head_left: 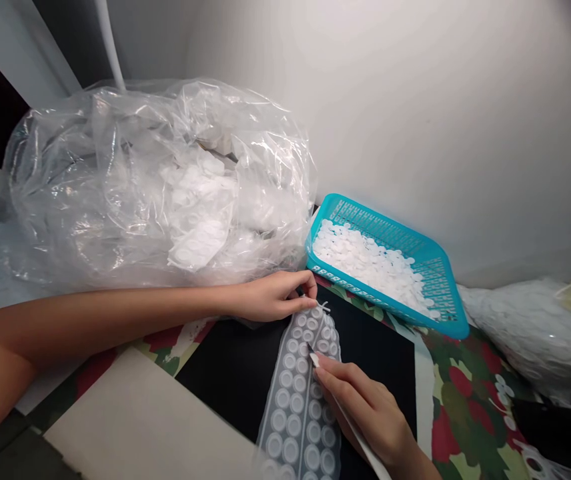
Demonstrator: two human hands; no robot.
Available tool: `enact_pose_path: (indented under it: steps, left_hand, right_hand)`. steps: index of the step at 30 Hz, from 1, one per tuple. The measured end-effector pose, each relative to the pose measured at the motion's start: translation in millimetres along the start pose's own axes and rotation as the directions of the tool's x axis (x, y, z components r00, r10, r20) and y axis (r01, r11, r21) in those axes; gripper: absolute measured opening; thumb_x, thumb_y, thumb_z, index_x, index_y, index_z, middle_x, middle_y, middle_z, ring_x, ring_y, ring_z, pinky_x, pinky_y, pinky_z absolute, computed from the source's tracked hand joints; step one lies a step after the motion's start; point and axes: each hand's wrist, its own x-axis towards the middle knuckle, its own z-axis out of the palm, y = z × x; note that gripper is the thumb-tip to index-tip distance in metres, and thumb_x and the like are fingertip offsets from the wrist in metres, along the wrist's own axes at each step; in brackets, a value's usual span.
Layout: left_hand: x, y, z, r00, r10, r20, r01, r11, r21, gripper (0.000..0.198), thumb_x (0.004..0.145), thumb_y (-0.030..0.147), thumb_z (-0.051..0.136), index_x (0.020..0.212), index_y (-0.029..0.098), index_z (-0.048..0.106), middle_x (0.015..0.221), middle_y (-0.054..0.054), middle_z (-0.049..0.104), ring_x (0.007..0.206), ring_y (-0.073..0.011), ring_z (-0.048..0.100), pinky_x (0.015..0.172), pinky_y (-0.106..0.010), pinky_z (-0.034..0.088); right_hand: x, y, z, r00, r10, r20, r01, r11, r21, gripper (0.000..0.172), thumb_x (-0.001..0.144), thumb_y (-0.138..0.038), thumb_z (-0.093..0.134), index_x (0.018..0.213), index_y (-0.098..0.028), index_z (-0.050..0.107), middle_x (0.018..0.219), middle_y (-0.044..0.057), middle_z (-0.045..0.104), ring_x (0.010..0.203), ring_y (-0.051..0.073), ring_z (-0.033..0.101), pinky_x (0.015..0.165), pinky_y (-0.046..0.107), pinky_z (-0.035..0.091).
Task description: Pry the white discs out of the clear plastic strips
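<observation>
A translucent plastic sheet [265, 415] with rows of round, raised white cups lies lengthwise on a black mat [235, 363]. At its far end my left hand [285, 295] pinches the edge between thumb and forefinger, beside a thin white strip [324, 307]. My right hand [365, 407] grips a slim white tool [358, 437] like a pen. The tool's dark pointed tip is over the upper part of the sheet, close to its lengthwise middle seam; whether it touches cannot be made out. The near end of the sheet runs out of view.
A turquoise basket [438, 263] of small white discs [370, 260] stands behind the mat. A large clear plastic bag [95, 180] with white pieces fills the back left. Another stuffed bag [540, 333] lies right. Beige board [160, 420] is front left, on a patterned cloth [458, 400].
</observation>
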Motion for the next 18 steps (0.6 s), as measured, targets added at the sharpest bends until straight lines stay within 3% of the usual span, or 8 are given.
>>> enact_pose_path:
  steps: [4,8,11,14,18]
  left_hand:
    - [-2.9,5.4,3.3,0.992,0.013,0.128,0.017,0.973,-0.229,0.012,0.093,0.029,0.046,0.091,0.018,0.044,0.068,0.004,0.049,0.052,-0.0072,0.048,0.047,-0.019,0.038]
    - [-5.0,13.1,6.2,0.973,0.117,0.199,-0.053,0.953,-0.299,0.008,0.091,0.023,0.050,0.087,0.017,0.045,0.075,0.002,0.049,0.058,-0.0074,0.050,0.053,-0.020,0.044]
    - [-3.7,15.7,3.3,0.966,0.180,0.187,-0.146,0.973,-0.179,0.007,0.092,0.022,0.048,0.088,0.016,0.046,0.076,0.002,0.049,0.059,-0.0074,0.048,0.055,-0.020,0.042]
    - [-0.2,14.9,-3.1,0.973,0.201,0.113,-0.211,0.973,0.090,0.006,0.092,0.021,0.046,0.088,0.016,0.048,0.078,0.001,0.050,0.064,-0.0093,0.047,0.059,-0.022,0.039]
    - [2.8,11.6,-7.5,0.991,0.114,0.068,-0.131,0.925,0.356,0.005,0.092,0.020,0.043,0.090,0.017,0.046,0.079,0.000,0.052,0.067,-0.0123,0.047,0.061,-0.024,0.037]
  right_hand:
    - [5.8,-3.5,-0.5,0.999,0.048,-0.008,-0.048,0.997,-0.053,0.030,0.097,-0.016,0.039,0.118,-0.016,0.061,0.105,0.011,0.070,0.100,0.016,0.067,0.087,0.019,0.053]
    - [11.8,-5.5,3.0,0.995,0.073,-0.067,-0.079,0.992,-0.095,0.028,0.097,-0.017,0.040,0.107,-0.017,0.066,0.094,0.008,0.072,0.084,0.014,0.071,0.073,0.015,0.055]
    - [13.8,-5.0,3.8,0.993,0.070,-0.097,-0.079,0.993,-0.086,0.027,0.096,-0.016,0.042,0.109,-0.015,0.066,0.096,0.009,0.071,0.085,0.015,0.070,0.073,0.015,0.055]
    - [12.3,-3.0,3.7,0.995,0.068,-0.077,-0.071,0.997,-0.033,0.027,0.095,-0.012,0.045,0.115,-0.012,0.062,0.103,0.012,0.069,0.094,0.017,0.068,0.079,0.020,0.054]
    - [10.5,-2.6,5.9,0.994,0.072,-0.077,-0.072,0.997,0.001,0.028,0.088,-0.007,0.055,0.115,-0.012,0.060,0.108,0.014,0.065,0.096,0.019,0.065,0.079,0.025,0.055]
